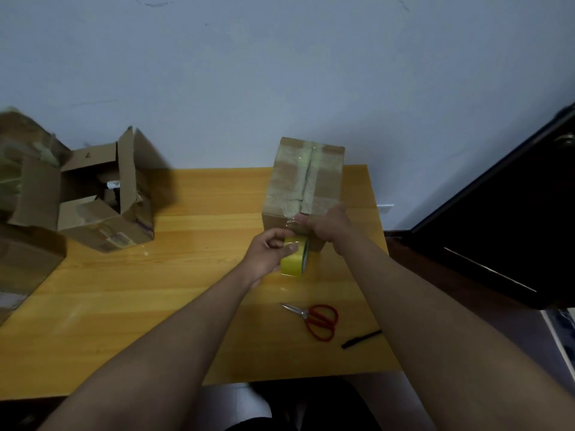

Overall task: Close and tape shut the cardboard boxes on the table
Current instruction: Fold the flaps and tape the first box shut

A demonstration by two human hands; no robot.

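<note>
A closed cardboard box (306,181) is being taped on the wooden table (199,275). Just in front of it, the yellow tape roll (294,256) is gripped by the curled left hand (270,253), while the tape end is pressed onto the box's near edge by the right hand (326,227). The strip probably needs cutting next; red scissors (317,320) lie nearer the person. Left of this box, an open box (105,194) is not yet closed.

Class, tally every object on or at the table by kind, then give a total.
Cardboard boxes: 4 (closed box, open box, two partly in view at the left edge)
Tape roll: 1
Scissors: 1
Pen: 1
Total: 7
</note>
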